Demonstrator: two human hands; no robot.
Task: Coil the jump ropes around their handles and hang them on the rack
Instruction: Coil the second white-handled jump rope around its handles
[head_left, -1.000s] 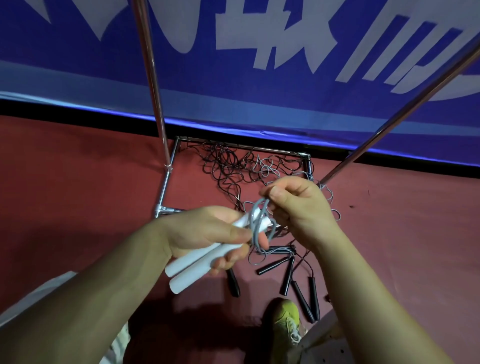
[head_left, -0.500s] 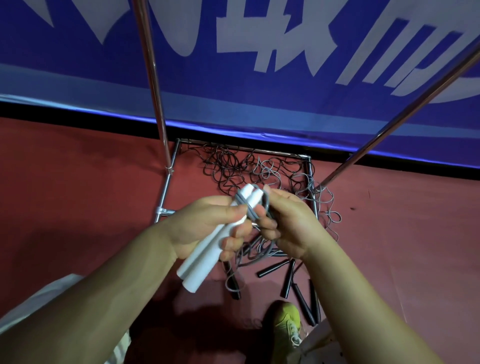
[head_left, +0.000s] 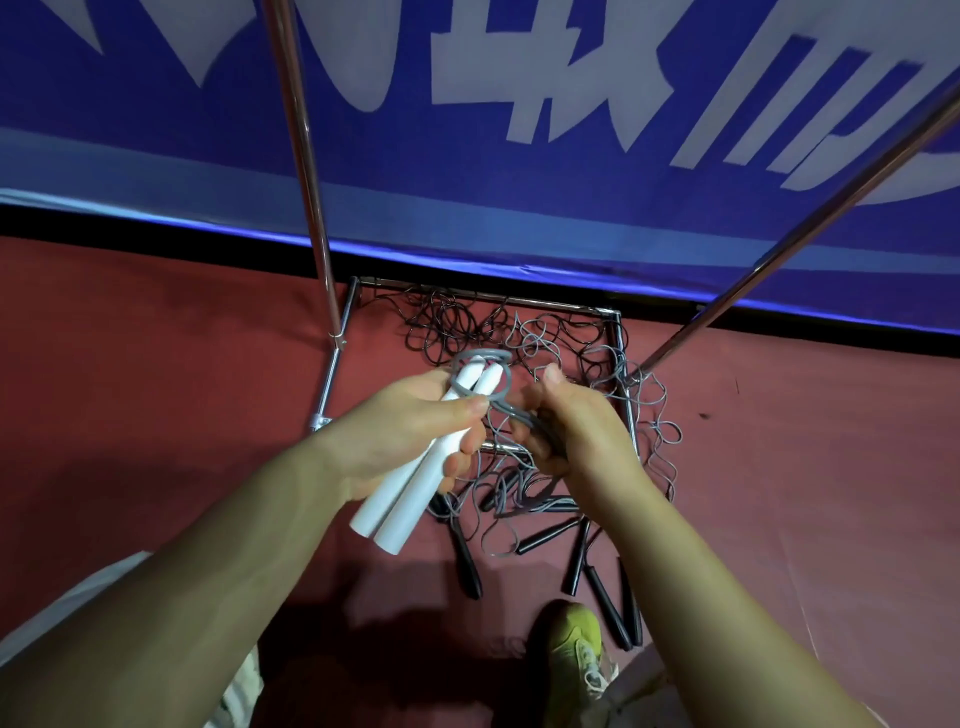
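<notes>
White handles (head_left: 415, 467) side by side in left hand (head_left: 405, 436), fingers curled round them, thumb across top. Grey cord (head_left: 480, 374) looped round handle tips just above left thumb, running right into right hand (head_left: 566, 421), which grips it in closed fingers. Since half second ago: loop sits higher on tips, right hand dropped slightly lower.

Dark red floor (head_left: 156, 374) stretching across lower scene; blue banner (head_left: 519, 171) with large white characters hanging behind; black strip (head_left: 156, 228) running along banner's base; dim light falling.
</notes>
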